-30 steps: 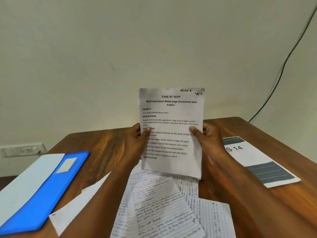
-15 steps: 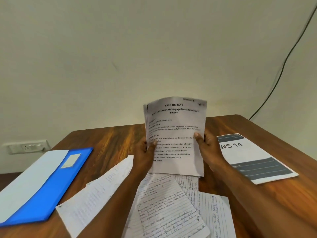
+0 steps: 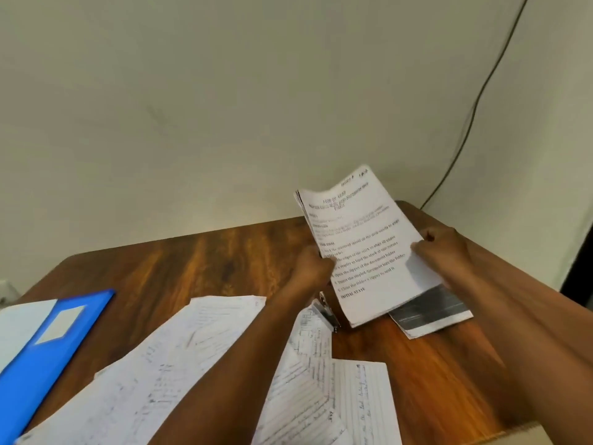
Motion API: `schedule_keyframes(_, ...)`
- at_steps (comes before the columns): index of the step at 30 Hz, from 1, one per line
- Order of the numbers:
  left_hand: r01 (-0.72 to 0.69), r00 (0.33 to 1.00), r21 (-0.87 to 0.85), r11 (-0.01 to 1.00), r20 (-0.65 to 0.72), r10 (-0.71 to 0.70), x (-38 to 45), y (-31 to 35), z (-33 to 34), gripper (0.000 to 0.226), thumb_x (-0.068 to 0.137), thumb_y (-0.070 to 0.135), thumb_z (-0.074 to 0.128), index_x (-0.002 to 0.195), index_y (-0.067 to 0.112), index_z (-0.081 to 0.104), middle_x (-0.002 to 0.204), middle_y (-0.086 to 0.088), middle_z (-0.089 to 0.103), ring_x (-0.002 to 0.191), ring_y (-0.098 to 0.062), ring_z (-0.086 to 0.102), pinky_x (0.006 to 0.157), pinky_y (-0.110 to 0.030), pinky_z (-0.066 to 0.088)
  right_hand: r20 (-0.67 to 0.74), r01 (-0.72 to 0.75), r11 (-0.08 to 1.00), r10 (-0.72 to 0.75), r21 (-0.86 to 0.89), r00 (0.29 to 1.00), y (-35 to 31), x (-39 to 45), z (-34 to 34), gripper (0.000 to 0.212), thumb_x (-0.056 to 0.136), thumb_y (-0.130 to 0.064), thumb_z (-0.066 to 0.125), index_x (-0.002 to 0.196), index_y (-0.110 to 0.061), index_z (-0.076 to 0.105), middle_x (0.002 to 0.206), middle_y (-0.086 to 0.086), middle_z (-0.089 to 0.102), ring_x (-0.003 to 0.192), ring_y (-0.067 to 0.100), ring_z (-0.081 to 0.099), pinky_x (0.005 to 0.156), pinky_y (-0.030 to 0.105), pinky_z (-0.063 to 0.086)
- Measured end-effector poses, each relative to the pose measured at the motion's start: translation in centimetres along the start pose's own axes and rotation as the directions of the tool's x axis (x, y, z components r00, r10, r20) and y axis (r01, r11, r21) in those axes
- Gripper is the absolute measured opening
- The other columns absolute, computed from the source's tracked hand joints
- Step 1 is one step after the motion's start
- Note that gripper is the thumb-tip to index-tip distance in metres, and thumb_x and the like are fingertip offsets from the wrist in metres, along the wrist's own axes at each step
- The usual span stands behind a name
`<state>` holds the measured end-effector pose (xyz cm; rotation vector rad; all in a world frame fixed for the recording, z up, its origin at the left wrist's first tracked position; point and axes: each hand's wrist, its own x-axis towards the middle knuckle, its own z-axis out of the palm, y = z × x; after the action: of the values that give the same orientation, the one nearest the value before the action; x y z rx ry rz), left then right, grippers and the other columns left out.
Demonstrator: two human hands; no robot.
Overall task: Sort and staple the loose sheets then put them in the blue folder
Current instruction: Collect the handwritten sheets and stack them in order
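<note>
Paper fills both my hands: my left hand [image 3: 313, 268] pinches the left edge of the printed stack [image 3: 362, 248] with its fingers curled behind it, and my right hand [image 3: 444, 252] grips the right edge, thumb on the front page. I hold the stack tilted, its top leaning left, above the far right part of the counter [image 3: 199, 261]. Its lower corner overlaps a printed card with grey bars [image 3: 433, 313] that lies flat on the wood. Just below my left hand a small metal stapler [image 3: 325, 314] shows, partly hidden by my wrist and the stack. Loose handwritten sheets [image 3: 167, 364] lie spread across the near counter under my left forearm, with more lined pages [image 3: 340, 396] overlapping toward the right. The blue folder [image 3: 48, 354] lies at the left edge of the counter, well apart from the stack, with a pale sheet resting on its far side. A dark cable [image 3: 475, 104] runs down the wall behind.
</note>
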<state>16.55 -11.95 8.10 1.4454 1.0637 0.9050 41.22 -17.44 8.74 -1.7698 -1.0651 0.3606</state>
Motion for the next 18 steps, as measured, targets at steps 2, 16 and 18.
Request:
schedule_keyframes(2, 0.075, 0.993, 0.089, 0.993, 0.088, -0.083, 0.9, -1.2, 2.9, 0.031, 0.097, -0.005, 0.063, 0.127, 0.001, 0.066, 0.129, -0.011, 0.071, 0.113, -0.031, 0.072, 0.076, -0.036, 0.064, -0.042, -0.046, 0.994, 0.042, -0.103, 0.998, 2.2, 0.5, -2.0, 0.014, 0.089, -0.006, 0.061, 0.093, 0.004, 0.070, 0.089, 0.017, 0.073, 0.075, 0.029, 0.065, 0.059, 0.030, 0.040)
schedule_keyframes(16, 0.113, 0.993, 0.283, 0.952, -0.058, -0.101, 1.6, -4.7, 9.3, 0.040, 0.081, 0.014, 0.088, 0.115, 0.012, 0.067, 0.088, -0.005, 0.079, 0.058, -0.019, 0.076, 0.068, -0.040, 0.067, -0.113, -0.132, 0.915, 0.095, -0.382, 0.989, 9.5, -0.2, -3.9, 0.006, 0.086, -0.011, 0.071, 0.081, -0.014, 0.072, 0.086, 0.004, 0.072, 0.073, 0.027, 0.065, 0.058, 0.028, 0.047)
schedule_keyframes(18, 0.120, 0.992, 0.302, 0.946, -0.070, -0.103, 1.1, -4.1, 9.3, 0.038, 0.081, 0.013, 0.088, 0.113, 0.015, 0.066, 0.087, -0.003, 0.078, 0.060, -0.021, 0.077, 0.068, -0.042, 0.067, -0.157, -0.133, 0.916, 0.078, -0.379, 0.985, 10.0, -0.2, -3.6, 0.016, 0.088, -0.013, 0.075, 0.103, -0.018, 0.078, 0.105, 0.005, 0.077, 0.086, 0.030, 0.070, 0.071, 0.032, 0.056)
